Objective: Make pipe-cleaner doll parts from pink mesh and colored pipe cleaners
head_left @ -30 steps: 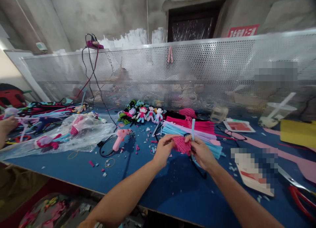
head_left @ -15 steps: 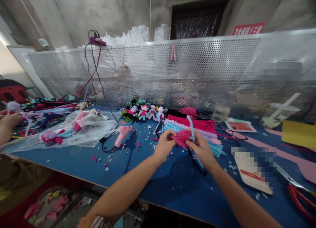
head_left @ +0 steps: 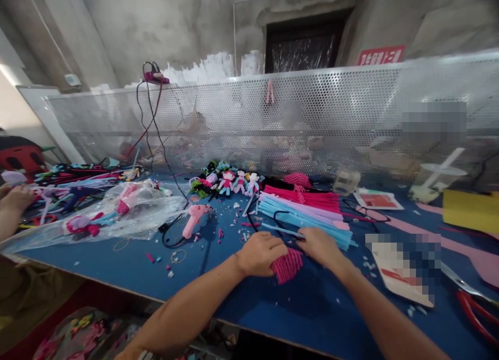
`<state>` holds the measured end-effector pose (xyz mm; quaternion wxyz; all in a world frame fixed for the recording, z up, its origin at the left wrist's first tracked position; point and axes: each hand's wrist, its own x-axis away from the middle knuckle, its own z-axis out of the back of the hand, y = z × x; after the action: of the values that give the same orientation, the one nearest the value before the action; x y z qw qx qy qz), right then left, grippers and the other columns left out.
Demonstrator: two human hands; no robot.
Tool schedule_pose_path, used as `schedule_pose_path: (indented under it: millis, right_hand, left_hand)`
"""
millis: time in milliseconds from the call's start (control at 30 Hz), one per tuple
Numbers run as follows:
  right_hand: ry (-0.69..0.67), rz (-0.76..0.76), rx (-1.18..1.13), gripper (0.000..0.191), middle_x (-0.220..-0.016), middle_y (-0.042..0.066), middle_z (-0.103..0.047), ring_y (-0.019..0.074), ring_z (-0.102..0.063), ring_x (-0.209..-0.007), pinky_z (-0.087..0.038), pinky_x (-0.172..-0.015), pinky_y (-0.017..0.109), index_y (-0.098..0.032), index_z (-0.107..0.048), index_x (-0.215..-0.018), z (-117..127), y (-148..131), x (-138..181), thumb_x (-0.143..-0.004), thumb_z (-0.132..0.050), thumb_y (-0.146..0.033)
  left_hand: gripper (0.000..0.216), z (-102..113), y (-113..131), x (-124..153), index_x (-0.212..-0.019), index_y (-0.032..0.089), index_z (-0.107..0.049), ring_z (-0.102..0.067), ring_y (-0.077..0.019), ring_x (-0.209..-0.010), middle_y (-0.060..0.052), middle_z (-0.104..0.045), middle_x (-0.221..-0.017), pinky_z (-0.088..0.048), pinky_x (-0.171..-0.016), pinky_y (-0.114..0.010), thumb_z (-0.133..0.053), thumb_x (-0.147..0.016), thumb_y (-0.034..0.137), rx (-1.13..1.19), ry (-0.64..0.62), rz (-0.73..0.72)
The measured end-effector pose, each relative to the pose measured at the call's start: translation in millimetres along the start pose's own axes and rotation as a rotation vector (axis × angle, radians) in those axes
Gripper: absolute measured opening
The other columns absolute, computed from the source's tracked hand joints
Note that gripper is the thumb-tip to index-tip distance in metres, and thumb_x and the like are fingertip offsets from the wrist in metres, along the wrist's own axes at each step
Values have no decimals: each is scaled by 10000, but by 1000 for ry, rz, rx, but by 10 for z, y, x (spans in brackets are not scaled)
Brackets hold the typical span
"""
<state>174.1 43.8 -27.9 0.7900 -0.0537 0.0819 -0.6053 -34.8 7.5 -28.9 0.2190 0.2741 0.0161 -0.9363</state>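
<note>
My left hand (head_left: 262, 254) is closed around a bright pink ribbed, net-like piece (head_left: 287, 267), which sticks out to the right below the fingers. Right beside it my right hand (head_left: 320, 247) has its fingers pinched at the end of a light-blue pipe cleaner (head_left: 281, 228) that points left. A black pipe cleaner (head_left: 281, 213) curves up near the same fingers; whether it is held too I cannot tell. Just behind lie rows of pink (head_left: 319, 198), lilac and light-blue pipe cleaners (head_left: 331, 234). The fingertips of both hands are partly hidden.
Left of my hands lie a pink glue gun (head_left: 194, 221) and a plastic bag (head_left: 156, 214). Small dolls (head_left: 239, 182) sit at the back. At right are scissors (head_left: 468, 303), a pale board (head_left: 397, 277) and a cup (head_left: 432, 181). Another person's hand (head_left: 17, 199) is far left.
The pink net piece has come down and now hangs from my left hand only. My right hand has moved away from it, and the light-blue pipe cleaner has swung from upright to nearly flat.
</note>
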Motion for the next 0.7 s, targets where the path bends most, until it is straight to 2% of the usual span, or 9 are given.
schedule_pose_path:
  millis: [67, 167, 300, 400, 533, 600, 700]
  right_hand:
    - [40, 3, 16, 137, -821, 96, -694, 263, -648, -806, -366, -588, 289, -218, -667, -785, 45, -29, 4, -803, -540, -269]
    - [115, 17, 68, 161, -835, 110, -696, 260, -647, -816, -387, -629, 301, -205, -684, -843, 192, -69, -69, -825, -531, -252]
    - [159, -22, 160, 204, -893, 143, -690, 282, -641, -876, -414, -684, 321, -178, -687, -909, 448, -99, -381, -860, -516, -277]
    - [173, -36, 176, 222, -1018, 130, -663, 282, -618, -964, -427, -733, 318, -202, -669, -1005, 580, -96, -634, -861, -533, -302]
    - [237, -55, 156, 403, -1220, 164, -548, 299, -575, -1048, -429, -756, 324, -198, -532, -1239, 646, -96, -736, -861, -537, -336]
    - [266, -53, 97, 359, -1166, 183, -577, 300, -582, -1027, -422, -746, 322, -149, -548, -1204, 665, -114, -674, -901, -456, -318]
    - [213, 1, 31, 302, -951, 138, -673, 247, -624, -905, -406, -718, 285, -137, -636, -1012, 683, -177, -471, -927, -362, -232]
  left_hand:
    - [213, 6, -26, 18, -916, 222, -587, -576, -222, -742, -118, -654, -877, -352, -677, -326, -564, -705, 203, 6, 6, -8]
    - [232, 20, -70, 49, -918, 209, -571, -570, -212, -726, -106, -653, -852, -356, -666, -319, -556, -689, 171, 40, 59, 53]
    - [193, 14, -104, 65, -879, 203, -550, -563, -189, -708, -69, -637, -805, -359, -655, -303, -530, -691, 165, 31, 92, 54]
    - [172, 7, -116, 58, -870, 188, -530, -559, -176, -692, -52, -635, -797, -362, -645, -299, -512, -699, 177, -20, 76, 16]
    - [212, 22, -117, 42, -880, 185, -516, -558, -170, -692, -46, -637, -819, -362, -643, -293, -511, -670, 153, -40, 30, 41]
    - [237, 32, -108, 35, -876, 186, -511, -552, -171, -678, -42, -633, -814, -356, -631, -289, -517, -645, 134, -10, 35, 89]
    - [270, 40, -93, 25, -868, 190, -510, -551, -180, -701, -40, -621, -815, -352, -630, -281, -519, -614, 99, 72, 44, 210]
